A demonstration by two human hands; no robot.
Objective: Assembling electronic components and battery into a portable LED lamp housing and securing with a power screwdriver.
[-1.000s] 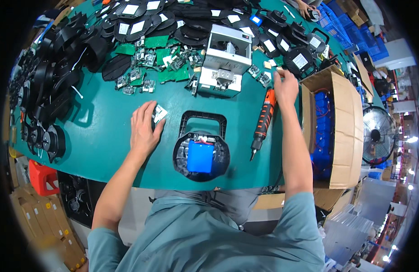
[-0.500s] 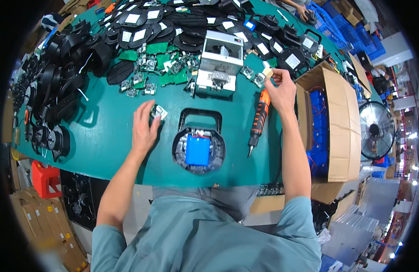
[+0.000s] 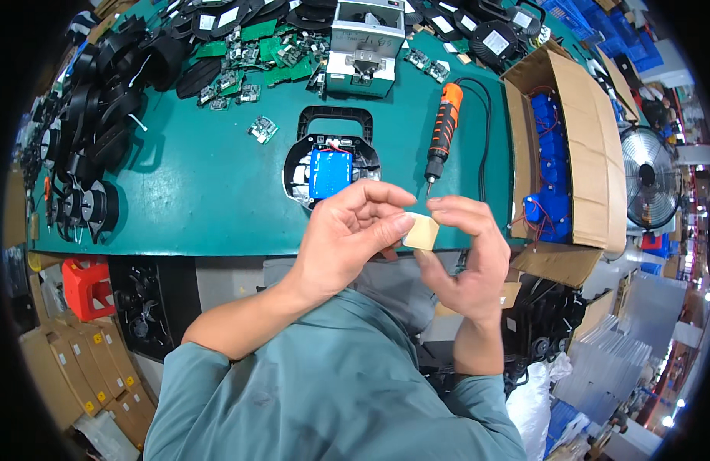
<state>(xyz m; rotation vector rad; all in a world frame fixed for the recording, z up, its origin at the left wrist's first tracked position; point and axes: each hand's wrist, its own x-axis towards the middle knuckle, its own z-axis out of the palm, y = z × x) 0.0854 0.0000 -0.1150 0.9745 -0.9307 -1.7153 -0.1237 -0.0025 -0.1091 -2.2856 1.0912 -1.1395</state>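
My left hand (image 3: pixel 355 238) pinches a small pale yellow square pad (image 3: pixel 423 233) between thumb and fingertips, in front of my body at the table's near edge. Close around the pad's right side is my right hand (image 3: pixel 470 253), its thumb and fingers apart; whether a fingertip touches the pad is hard to tell. Just beyond my left hand lies a black round housing with a handle (image 3: pixel 336 115), holding a blue battery pack (image 3: pixel 330 173). A small green circuit board (image 3: pixel 263 129) rests on the table to the left of the housing.
An orange and black electric screwdriver (image 3: pixel 445 127) lies right of the housing, its cable beside it. Further right stands an open cardboard box (image 3: pixel 593 154) of blue battery packs. A metal fixture (image 3: pixel 363 65), circuit boards (image 3: pixel 286 54) and black fan parts (image 3: pixel 151 65) occupy the back and left.
My right hand has come back from the far right with the pale pad, which is now in my left hand. My left hand has left the circuit board on the table.
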